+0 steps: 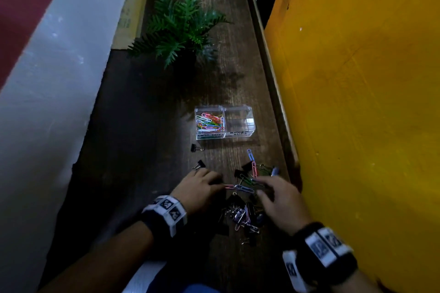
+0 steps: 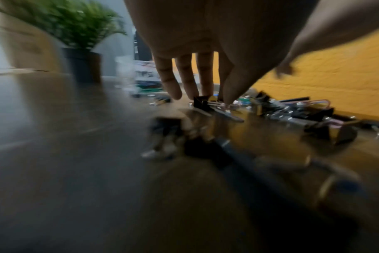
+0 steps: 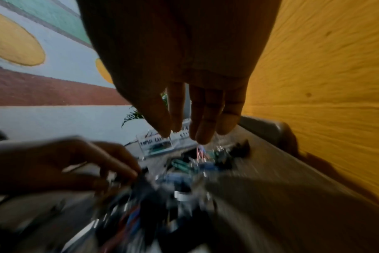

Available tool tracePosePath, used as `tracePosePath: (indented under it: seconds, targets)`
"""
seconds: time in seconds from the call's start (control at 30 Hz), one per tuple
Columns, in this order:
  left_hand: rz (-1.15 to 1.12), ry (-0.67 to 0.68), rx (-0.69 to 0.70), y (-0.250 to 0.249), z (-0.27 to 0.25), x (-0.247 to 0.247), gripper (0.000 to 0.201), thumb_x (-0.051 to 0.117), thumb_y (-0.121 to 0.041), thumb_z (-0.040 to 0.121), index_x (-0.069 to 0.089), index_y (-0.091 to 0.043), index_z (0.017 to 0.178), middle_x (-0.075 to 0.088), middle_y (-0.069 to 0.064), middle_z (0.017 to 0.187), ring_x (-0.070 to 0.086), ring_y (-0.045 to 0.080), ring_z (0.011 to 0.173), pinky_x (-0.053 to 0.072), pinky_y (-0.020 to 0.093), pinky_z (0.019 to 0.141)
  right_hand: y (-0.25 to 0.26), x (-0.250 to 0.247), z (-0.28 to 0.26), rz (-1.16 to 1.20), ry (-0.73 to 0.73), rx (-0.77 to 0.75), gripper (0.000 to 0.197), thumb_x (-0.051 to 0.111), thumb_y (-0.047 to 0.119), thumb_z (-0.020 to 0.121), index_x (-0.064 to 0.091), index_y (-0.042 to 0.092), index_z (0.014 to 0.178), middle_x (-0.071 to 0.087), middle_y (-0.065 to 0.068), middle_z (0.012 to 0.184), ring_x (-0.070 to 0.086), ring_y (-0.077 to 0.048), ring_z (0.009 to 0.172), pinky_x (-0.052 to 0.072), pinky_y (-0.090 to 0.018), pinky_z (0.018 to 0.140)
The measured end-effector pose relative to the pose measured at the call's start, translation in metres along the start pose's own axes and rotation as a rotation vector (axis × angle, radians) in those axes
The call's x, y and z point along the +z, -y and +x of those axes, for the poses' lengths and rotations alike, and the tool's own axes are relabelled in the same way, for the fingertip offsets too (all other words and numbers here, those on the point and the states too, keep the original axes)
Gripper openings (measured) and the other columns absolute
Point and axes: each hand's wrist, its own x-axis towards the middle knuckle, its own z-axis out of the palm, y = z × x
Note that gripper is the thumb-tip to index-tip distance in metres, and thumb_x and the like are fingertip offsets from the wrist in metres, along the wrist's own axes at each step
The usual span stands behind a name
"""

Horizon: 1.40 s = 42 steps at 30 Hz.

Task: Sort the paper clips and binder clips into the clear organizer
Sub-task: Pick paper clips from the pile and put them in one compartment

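The clear organizer [image 1: 247, 112] stands mid-table with two labelled compartments. Its left one holds several coloured paper clips [image 1: 209, 122]; the right one [image 1: 239, 123] looks empty. A mixed pile of paper clips and black binder clips [image 1: 247, 211] lies in front of it, between my hands. My left hand [image 1: 214, 184] reaches down with straight fingers [image 2: 227, 92], one fingertip touching a pink paper clip [image 1: 229, 186] beside a black binder clip [image 2: 200, 102]; the thumb stays apart. My right hand [image 1: 260, 188] hovers over the pile's right side with fingers [image 3: 202, 130] straight, holding nothing.
Two stray black binder clips [image 1: 196, 147] [image 1: 199, 164] lie left of the pile. A potted fern [image 1: 181, 28] stands further back. A yellow panel [image 1: 357, 102] runs along the table's raised right edge [image 1: 269, 66]. A white wall [image 1: 59, 78] borders the left.
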Motion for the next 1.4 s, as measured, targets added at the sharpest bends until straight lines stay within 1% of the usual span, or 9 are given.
tracePosePath:
  seconds: [0.1,0.2,0.37,0.6,0.7,0.87,1.03,1.23,1.4]
  targets:
    - [-0.067,-0.036,-0.098,0.017,-0.020,0.002,0.039,0.073,-0.036,0.067,0.064,-0.040,0.104,0.062,-0.005,0.106,0.061,0.019,0.085,0.052,0.030,0.064,-0.009,0.018,-0.034,-0.049,0.146,0.011,0.048,0.067,0.037,0.083,0.050,0.037,0.128,0.048,0.019,0.109,0.052,-0.001,0.099,0.041,-0.016,0.083]
    - [-0.192,-0.044,-0.226,0.027,-0.035,0.002,0.030,0.072,-0.030,0.072,0.064,-0.035,0.101,0.059,-0.003,0.103,0.058,0.021,0.087,0.053,0.034,0.066,-0.010,0.032,-0.037,-0.118,0.273,0.018,0.063,0.064,0.044,0.084,0.034,0.043,0.139,0.037,0.017,0.111,0.046,-0.001,0.098,0.040,-0.016,0.083]
    - [-0.302,0.006,-0.430,0.033,-0.051,-0.002,0.023,0.056,-0.029,0.087,0.059,-0.030,0.110,0.046,-0.005,0.112,0.051,0.016,0.101,0.045,0.027,0.079,0.005,0.042,-0.016,-0.081,0.217,0.002,0.043,0.065,0.037,0.085,0.050,0.037,0.125,0.042,0.014,0.106,0.051,-0.008,0.100,0.045,-0.022,0.085]
    - [-0.308,0.061,-0.608,0.043,-0.076,-0.006,0.028,0.053,-0.029,0.088,0.055,-0.031,0.115,0.042,-0.003,0.121,0.049,0.016,0.106,0.046,0.027,0.086,0.023,0.045,-0.009,-0.060,0.208,-0.038,0.038,0.068,0.036,0.081,0.049,0.037,0.114,0.046,0.019,0.106,0.054,-0.007,0.101,0.041,-0.019,0.080]
    - [-0.240,0.012,-0.614,0.040,-0.077,-0.008,0.030,0.052,-0.029,0.085,0.057,-0.031,0.114,0.044,-0.001,0.120,0.046,0.018,0.107,0.045,0.032,0.089,0.020,0.038,-0.018,-0.076,0.141,0.007,0.036,0.068,0.037,0.080,0.047,0.038,0.109,0.050,0.018,0.105,0.055,-0.008,0.097,0.043,-0.022,0.080]
    - [-0.295,-0.105,-0.529,0.010,-0.046,-0.015,0.026,0.051,-0.039,0.086,0.062,-0.025,0.105,0.052,0.000,0.105,0.055,0.023,0.097,0.047,0.032,0.076,0.017,0.029,-0.038,-0.129,0.087,0.063,0.036,0.066,0.043,0.081,0.046,0.037,0.111,0.048,0.021,0.106,0.048,-0.002,0.100,0.041,-0.021,0.089]
    - [-0.296,0.050,-0.520,-0.006,-0.015,-0.014,0.024,0.049,-0.039,0.091,0.057,-0.027,0.111,0.052,-0.005,0.113,0.054,0.017,0.103,0.048,0.033,0.079,0.015,0.033,-0.041,-0.248,0.185,0.122,0.043,0.061,0.050,0.083,0.049,0.034,0.121,0.050,0.014,0.115,0.046,-0.007,0.107,0.037,-0.026,0.095]
    - [-0.329,0.088,-0.597,0.003,-0.024,-0.006,0.018,0.048,-0.035,0.093,0.055,-0.024,0.105,0.054,-0.004,0.109,0.055,0.014,0.095,0.046,0.028,0.078,0.031,0.040,-0.018,-0.128,0.099,0.149,0.031,0.057,0.053,0.085,0.059,0.030,0.105,0.054,0.013,0.098,0.051,-0.007,0.092,0.044,-0.025,0.083]
    - [-0.376,0.100,-0.673,0.010,-0.033,-0.003,0.020,0.051,-0.035,0.091,0.056,-0.020,0.104,0.058,0.000,0.108,0.057,0.018,0.095,0.049,0.034,0.084,0.045,0.053,0.002,-0.079,0.112,0.248,0.030,0.061,0.056,0.082,0.065,0.026,0.081,0.060,0.013,0.081,0.057,-0.004,0.076,0.049,-0.024,0.067]
